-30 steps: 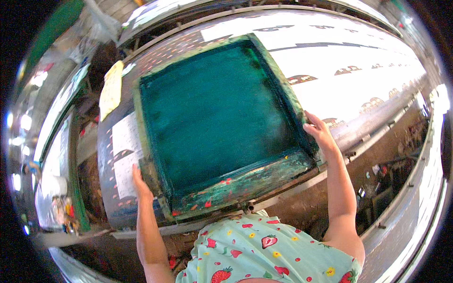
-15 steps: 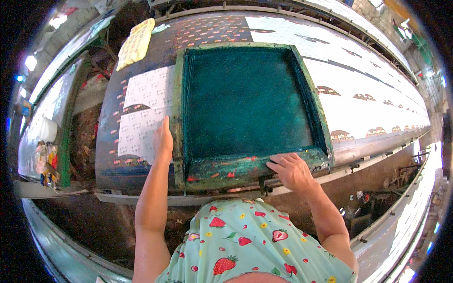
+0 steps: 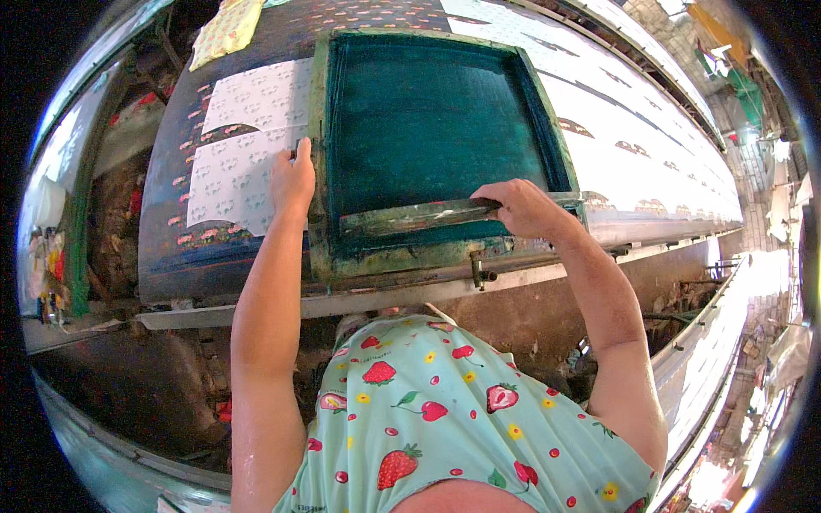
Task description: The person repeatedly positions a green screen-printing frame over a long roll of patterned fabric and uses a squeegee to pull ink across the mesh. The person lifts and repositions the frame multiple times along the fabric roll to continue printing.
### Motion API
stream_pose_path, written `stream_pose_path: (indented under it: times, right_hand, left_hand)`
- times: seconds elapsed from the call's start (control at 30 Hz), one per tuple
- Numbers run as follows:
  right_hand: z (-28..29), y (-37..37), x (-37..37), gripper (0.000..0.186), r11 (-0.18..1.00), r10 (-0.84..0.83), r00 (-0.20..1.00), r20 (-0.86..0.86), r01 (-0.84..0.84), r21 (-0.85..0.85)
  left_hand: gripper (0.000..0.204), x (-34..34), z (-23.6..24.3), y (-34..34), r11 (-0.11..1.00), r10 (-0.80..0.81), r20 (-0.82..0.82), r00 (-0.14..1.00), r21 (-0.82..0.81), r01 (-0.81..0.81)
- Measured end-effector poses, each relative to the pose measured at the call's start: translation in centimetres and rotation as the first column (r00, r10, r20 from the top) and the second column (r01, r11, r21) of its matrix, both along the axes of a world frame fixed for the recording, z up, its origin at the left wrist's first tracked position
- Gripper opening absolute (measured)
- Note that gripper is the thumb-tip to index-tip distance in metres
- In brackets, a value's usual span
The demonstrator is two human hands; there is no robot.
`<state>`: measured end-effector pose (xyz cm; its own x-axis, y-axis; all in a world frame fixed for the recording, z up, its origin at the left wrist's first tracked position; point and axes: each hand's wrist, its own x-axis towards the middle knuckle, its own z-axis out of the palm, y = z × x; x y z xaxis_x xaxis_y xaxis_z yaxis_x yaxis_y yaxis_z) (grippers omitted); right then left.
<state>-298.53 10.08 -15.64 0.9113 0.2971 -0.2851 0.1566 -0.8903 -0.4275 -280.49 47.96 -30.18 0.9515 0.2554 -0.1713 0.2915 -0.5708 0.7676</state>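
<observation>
A large screen frame [image 3: 318,239] with dark teal mesh and paint-smeared edges lies on the long printing table [image 3: 171,274]. My left hand [image 3: 291,179] is closed on the frame’s left side, thumb upward. My right hand [image 3: 526,209] grips a long, paint-stained squeegee bar [image 3: 402,217] lying across the near end of the mesh, its fingers curled over the bar. Printed white pieces [image 3: 235,179] lie left of the frame. A long white sheet [image 3: 633,120] with dark curved gaps stretches to its right.
A yellow cloth [image 3: 224,26] lies at the back left. A metal rail [image 3: 359,301] with clamps runs along the near edge above a dirty walkway [image 3: 145,393]. Other long tables [image 3: 77,171] stand either side, with cluttered rags and items [image 3: 56,269] at the left.
My right hand has left the frame’s right side and now grips the squeegee bar at the near end. The view has shifted, so the frame sits higher in the picture.
</observation>
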Motion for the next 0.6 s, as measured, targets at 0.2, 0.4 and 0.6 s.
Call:
stream_pose_path:
  times: [0.2, 0.4, 0.6]
  right_hand:
    - [-2.3, 1.2, -3.5, 0.044, 0.999, -0.032, 0.999, 0.037, 0.033, -0.023]
    - [-3.9, 2.5, -7.6, 0.052, 0.993, -0.089, 0.960, 0.265, 0.105, -0.049]
    - [-5.4, 3.5, -7.3, 0.055, 0.990, -0.063, 0.917, 0.395, 0.108, -0.093]
  left_hand:
    - [0.080, 0.0, -0.9, 0.7, 0.999, -0.037, 0.078, 0.996, -0.023, 0.038]
    - [0.087, -0.5, 0.4, -0.1, 0.993, -0.084, 0.008, 0.996, -0.081, 0.084]
    - [0.084, -0.4, 0.4, 0.2, 0.987, -0.101, 0.013, 0.995, -0.122, 0.102]
